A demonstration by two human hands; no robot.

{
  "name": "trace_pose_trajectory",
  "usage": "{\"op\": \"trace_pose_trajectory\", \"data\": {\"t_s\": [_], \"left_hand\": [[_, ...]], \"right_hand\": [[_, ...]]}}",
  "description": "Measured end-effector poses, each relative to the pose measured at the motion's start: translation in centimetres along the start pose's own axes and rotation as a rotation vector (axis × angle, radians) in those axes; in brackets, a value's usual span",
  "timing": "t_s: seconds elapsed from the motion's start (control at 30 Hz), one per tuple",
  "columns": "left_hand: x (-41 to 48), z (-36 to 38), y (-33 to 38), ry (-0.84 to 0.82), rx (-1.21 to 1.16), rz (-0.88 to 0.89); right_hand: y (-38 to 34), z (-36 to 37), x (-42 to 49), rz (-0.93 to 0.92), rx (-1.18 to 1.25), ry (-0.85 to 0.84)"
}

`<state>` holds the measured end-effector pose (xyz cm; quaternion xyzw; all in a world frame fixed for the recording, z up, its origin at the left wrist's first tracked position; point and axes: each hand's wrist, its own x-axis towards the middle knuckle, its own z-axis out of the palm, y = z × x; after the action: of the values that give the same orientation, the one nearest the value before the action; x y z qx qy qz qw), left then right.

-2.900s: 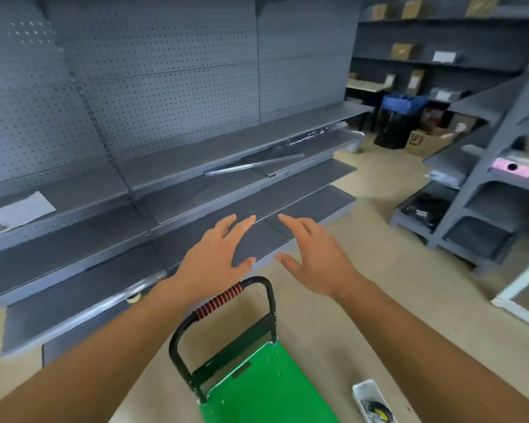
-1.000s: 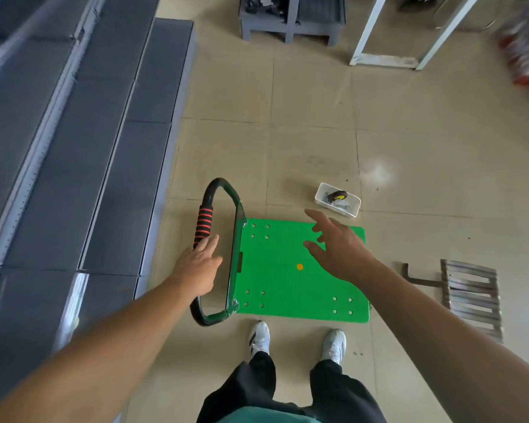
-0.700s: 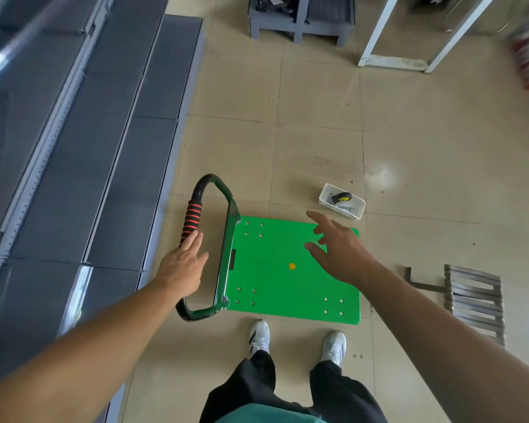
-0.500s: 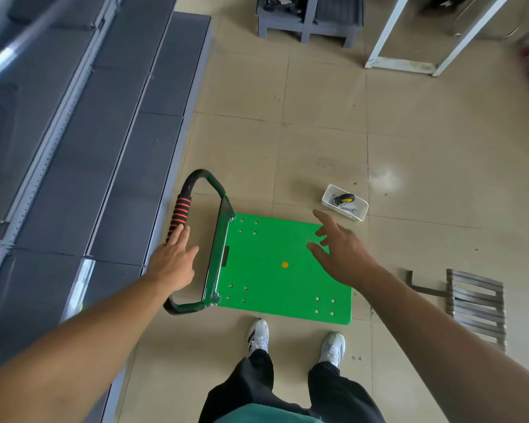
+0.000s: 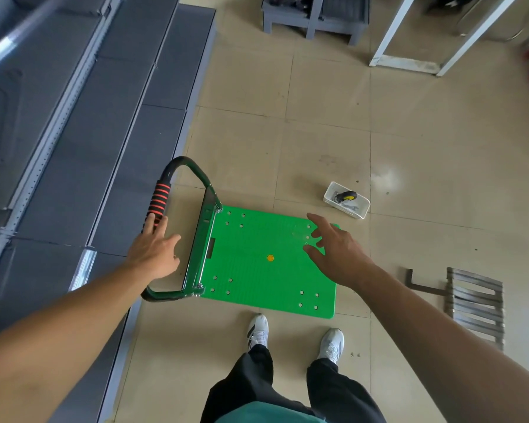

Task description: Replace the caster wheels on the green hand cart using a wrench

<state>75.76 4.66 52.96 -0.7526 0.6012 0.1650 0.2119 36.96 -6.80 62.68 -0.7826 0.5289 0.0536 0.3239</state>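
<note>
The green hand cart [image 5: 257,270] stands on the tiled floor in front of my feet, deck up, with bolt holes near each corner. Its black handle with a red-striped grip [image 5: 159,200] rises at the left. My left hand [image 5: 155,250] is spread open over the lower end of that grip, fingertips at the handle. My right hand [image 5: 333,250] hovers open above the deck's right side and holds nothing. A small white basket [image 5: 361,209] beyond the cart's far right corner holds a caster wheel [image 5: 345,196] with a yellow hub and some metal parts.
Grey shelving [image 5: 74,132] runs along the left, close to the cart's handle. A metal slatted rack with a dark L-shaped bar [image 5: 474,303] lies on the floor at the right. A grey shelf base [image 5: 315,22] and a white frame [image 5: 409,61] stand at the far side.
My view dropped from the shelves to the cart on the floor. Over the last second the handle leaned away to the left and my left hand followed it; my right hand stayed above the deck.
</note>
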Motion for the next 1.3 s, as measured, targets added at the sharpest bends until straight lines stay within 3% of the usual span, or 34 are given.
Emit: {"op": "trace_pose_trajectory", "data": {"t_s": [0.33, 0.8, 1.3], "left_hand": [[0.0, -1.0, 2.6, -0.047, -0.069, -0.030], [-1.0, -1.7, 10.7, -0.128, -0.052, 0.106], [-2.0, -3.3, 19.8, -0.027, 0.016, 0.198]], "right_hand": [[-0.7, 0.6, -0.4, 0.018, -0.024, -0.015], [0.6, 0.6, -0.8, 0.020, -0.048, 0.006], [5.9, -1.5, -2.0, 0.063, -0.026, 0.066]]}}
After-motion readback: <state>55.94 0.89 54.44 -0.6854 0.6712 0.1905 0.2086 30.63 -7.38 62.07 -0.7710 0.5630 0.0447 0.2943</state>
